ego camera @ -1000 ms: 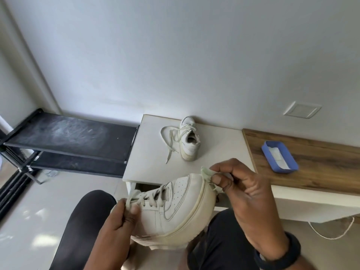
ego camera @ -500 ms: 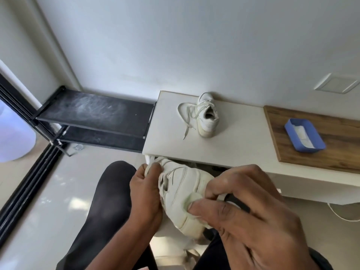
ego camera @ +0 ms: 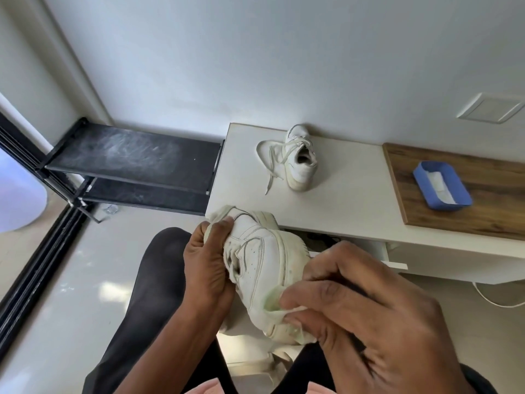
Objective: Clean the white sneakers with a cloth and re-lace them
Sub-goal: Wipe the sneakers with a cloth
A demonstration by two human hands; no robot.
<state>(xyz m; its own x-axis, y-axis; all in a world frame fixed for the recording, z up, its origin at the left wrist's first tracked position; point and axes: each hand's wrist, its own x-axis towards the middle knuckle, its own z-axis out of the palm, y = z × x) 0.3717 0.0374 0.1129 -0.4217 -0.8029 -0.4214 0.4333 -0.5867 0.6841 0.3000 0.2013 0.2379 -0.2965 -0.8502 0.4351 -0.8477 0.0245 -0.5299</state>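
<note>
The left hand [ego camera: 204, 263] gripped a sneaker [ego camera: 261, 260] at its collar end, with the fingers curled round the tongue and upper. It held the shoe above the lap, just in front of the near edge of the table [ego camera: 355, 200]. The sneaker lay on its side with its thick sole edge turned to the right.

The right hand [ego camera: 369, 322] pinched a pale green cloth [ego camera: 272, 304] between thumb and fingertips and pressed it to the sneaker's side, low by the sole. Most of the cloth was hidden under the fingers, so I could not tell how it was folded.

A second sneaker [ego camera: 301, 163] stood upright on the white table near the wall, heel toward the person. Its loose laces [ego camera: 270, 163] spilled onto the tabletop at its left. Well apart to its right, a blue tray [ego camera: 441, 186] with something white inside sat on a wood top [ego camera: 483, 217].

A black rack [ego camera: 136, 163] stood left of the table, against the wall. Dark-clad legs [ego camera: 147, 294] showed beneath the hands. A white cable [ego camera: 494, 297] curved over the floor at the right, below the table.
</note>
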